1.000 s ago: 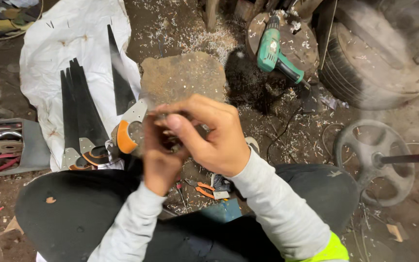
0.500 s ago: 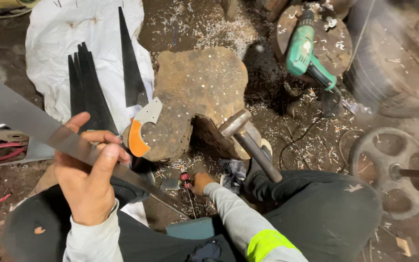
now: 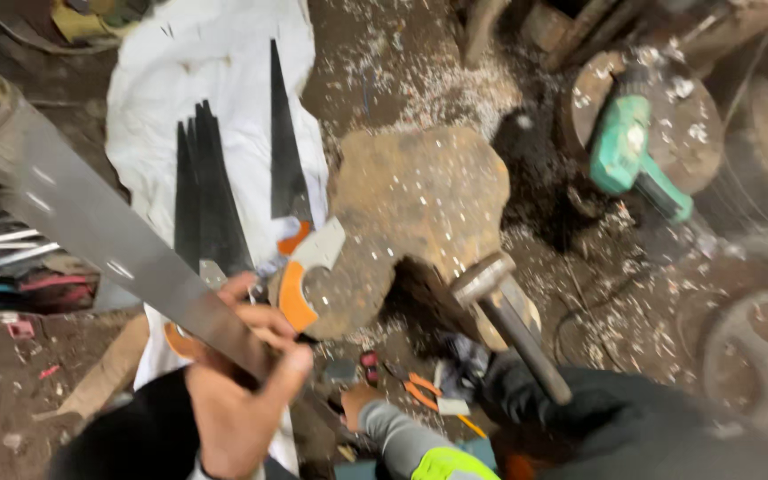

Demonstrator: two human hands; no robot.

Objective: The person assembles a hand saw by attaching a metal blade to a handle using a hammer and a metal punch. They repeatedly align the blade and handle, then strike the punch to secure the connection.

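Note:
My left hand [image 3: 240, 391] grips a long bare steel saw blade [image 3: 108, 240] that slants up to the far left. My right hand [image 3: 359, 407], in a grey sleeve with a yellow cuff, is down at the floor between my knees, next to orange-handled pliers [image 3: 420, 389] and small red bits; its fingers are hidden. A saw with an orange and grey handle [image 3: 300, 280] lies just beyond my left hand, against a flat rusty stone block [image 3: 420, 200]. A hammer [image 3: 500, 307] leans on my right knee, head up.
Several black pointed saw blades [image 3: 211, 200] lie on a white sack [image 3: 206, 80]. A green power tool [image 3: 633, 156] rests on a round stump at the upper right. A spoked metal wheel [image 3: 757, 356] lies at the right. Metal shavings cover the dirt floor.
My hands, together at the saw handle a second ago, have parted. The left has raised the long blade to the left and the right has dropped to the floor.

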